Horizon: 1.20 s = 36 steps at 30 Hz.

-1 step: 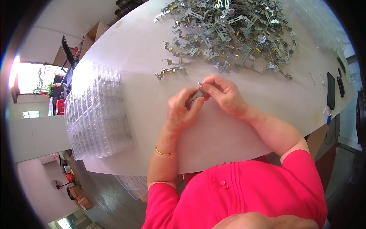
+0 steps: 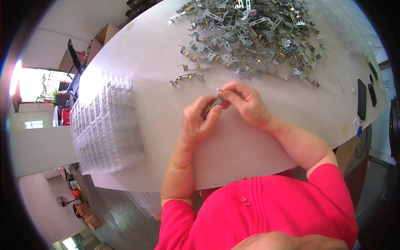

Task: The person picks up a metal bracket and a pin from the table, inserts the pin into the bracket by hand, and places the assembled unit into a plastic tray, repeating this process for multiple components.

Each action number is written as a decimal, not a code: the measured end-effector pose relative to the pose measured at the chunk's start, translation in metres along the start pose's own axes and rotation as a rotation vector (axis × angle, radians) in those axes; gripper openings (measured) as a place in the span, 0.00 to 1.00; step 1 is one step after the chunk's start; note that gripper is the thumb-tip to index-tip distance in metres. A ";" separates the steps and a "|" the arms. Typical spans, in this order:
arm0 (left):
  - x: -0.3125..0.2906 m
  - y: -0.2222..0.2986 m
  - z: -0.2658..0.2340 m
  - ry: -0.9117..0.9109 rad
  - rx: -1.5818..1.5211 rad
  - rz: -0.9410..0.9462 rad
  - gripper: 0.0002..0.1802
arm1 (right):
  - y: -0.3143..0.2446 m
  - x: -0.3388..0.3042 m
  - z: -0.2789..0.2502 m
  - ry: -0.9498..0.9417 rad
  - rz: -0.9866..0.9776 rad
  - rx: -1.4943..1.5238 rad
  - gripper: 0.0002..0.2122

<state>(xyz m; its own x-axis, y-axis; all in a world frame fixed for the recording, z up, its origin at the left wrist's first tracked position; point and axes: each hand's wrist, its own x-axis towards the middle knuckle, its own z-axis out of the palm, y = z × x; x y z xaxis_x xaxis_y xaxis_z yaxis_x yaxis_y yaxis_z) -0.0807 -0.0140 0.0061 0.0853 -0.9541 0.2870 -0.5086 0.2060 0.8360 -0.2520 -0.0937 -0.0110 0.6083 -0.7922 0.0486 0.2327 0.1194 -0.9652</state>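
Note:
A small metal bracket (image 2: 215,103) is held between my two hands above the middle of the table. My left hand (image 2: 199,118) is closed on it, thumb along the near side and fingers curled round the far side. At its far end, my right hand (image 2: 246,104) pinches with thumb and forefinger, and a small shiny tip shows just beyond them. Fingers cover most of the bracket. Beyond my hands lie a loose metal bracket (image 2: 187,78) with brass-coloured parts and a large heap of similar brackets (image 2: 254,37).
Stacked clear plastic trays (image 2: 106,125) stand at the table's left edge. More clear plastic (image 2: 348,25) lies at the far right. A black phone (image 2: 361,100) and a small dark object (image 2: 372,94) rest near the right edge. A thin rod (image 2: 341,86) lies nearby.
My left hand has tilted the bracket slightly, so less of its flat face shows. Both hands otherwise keep their places.

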 end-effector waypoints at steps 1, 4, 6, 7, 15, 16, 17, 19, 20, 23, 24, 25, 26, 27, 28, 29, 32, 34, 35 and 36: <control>0.000 0.000 -0.002 -0.011 -0.130 -0.042 0.13 | -0.001 0.001 0.000 0.034 0.003 0.057 0.04; 0.003 0.002 -0.014 -0.128 -0.356 -0.224 0.20 | 0.000 0.003 -0.001 0.076 0.004 0.155 0.05; 0.004 0.005 -0.020 -0.183 -0.457 -0.281 0.21 | 0.002 0.003 -0.002 0.083 0.001 0.197 0.05; 0.004 0.005 -0.021 -0.239 -0.558 -0.338 0.22 | 0.003 0.004 -0.002 0.083 -0.006 0.189 0.05; 0.003 -0.010 -0.018 -0.183 -0.754 -0.362 0.24 | 0.010 0.003 -0.001 0.184 -0.168 0.043 0.05; 0.004 -0.011 -0.019 -0.140 -0.759 -0.333 0.26 | 0.008 0.001 -0.003 0.188 -0.160 -0.042 0.04; 0.004 -0.012 -0.018 -0.139 -0.759 -0.334 0.26 | 0.006 0.000 -0.003 0.191 -0.151 -0.126 0.04; 0.006 -0.013 -0.016 -0.082 -0.795 -0.270 0.26 | 0.003 -0.004 0.000 0.141 -0.166 -0.219 0.04; 0.006 -0.015 -0.015 -0.082 -0.795 -0.270 0.26 | 0.002 -0.006 0.001 0.091 -0.181 -0.311 0.04; 0.006 -0.016 -0.014 -0.082 -0.795 -0.243 0.27 | -0.001 -0.006 0.007 0.070 -0.269 -0.349 0.04; 0.006 -0.015 -0.013 -0.071 -0.795 -0.242 0.27 | 0.000 -0.005 0.008 0.070 -0.269 -0.349 0.04; 0.006 -0.014 -0.012 -0.061 -0.795 -0.241 0.27 | 0.002 -0.005 0.008 0.084 -0.317 -0.397 0.05; 0.006 -0.014 -0.011 -0.062 -0.796 -0.241 0.27 | 0.003 -0.004 0.008 0.098 -0.366 -0.444 0.06; 0.006 -0.015 -0.010 -0.052 -0.775 -0.233 0.28 | 0.002 -0.005 0.009 0.097 -0.365 -0.444 0.06; 0.006 -0.015 -0.010 -0.043 -0.753 -0.224 0.29 | 0.000 -0.005 0.010 0.102 -0.359 -0.456 0.05; 0.005 -0.016 -0.010 -0.043 -0.754 -0.225 0.29 | -0.002 -0.006 0.010 0.106 -0.352 -0.467 0.04; 0.004 -0.016 -0.008 -0.034 -0.688 -0.219 0.30 | -0.003 -0.009 0.008 0.112 -0.237 -0.468 0.02; 0.004 -0.014 -0.006 -0.035 -0.673 -0.217 0.30 | -0.002 -0.008 0.007 0.061 -0.342 -0.565 0.02; 0.004 -0.014 -0.006 -0.036 -0.674 -0.216 0.30 | -0.002 -0.007 0.007 0.008 -0.446 -0.660 0.03; 0.004 -0.016 -0.006 -0.049 -0.663 -0.223 0.30 | -0.002 -0.008 0.008 0.009 -0.445 -0.660 0.03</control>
<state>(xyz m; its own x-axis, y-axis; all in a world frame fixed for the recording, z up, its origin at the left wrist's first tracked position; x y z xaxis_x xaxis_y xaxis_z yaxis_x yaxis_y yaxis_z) -0.0673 -0.0193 -0.0030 0.0804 -0.9945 0.0667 0.1482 0.0781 0.9859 -0.2513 -0.0828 -0.0072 0.5574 -0.6870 0.4662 -0.0465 -0.5864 -0.8087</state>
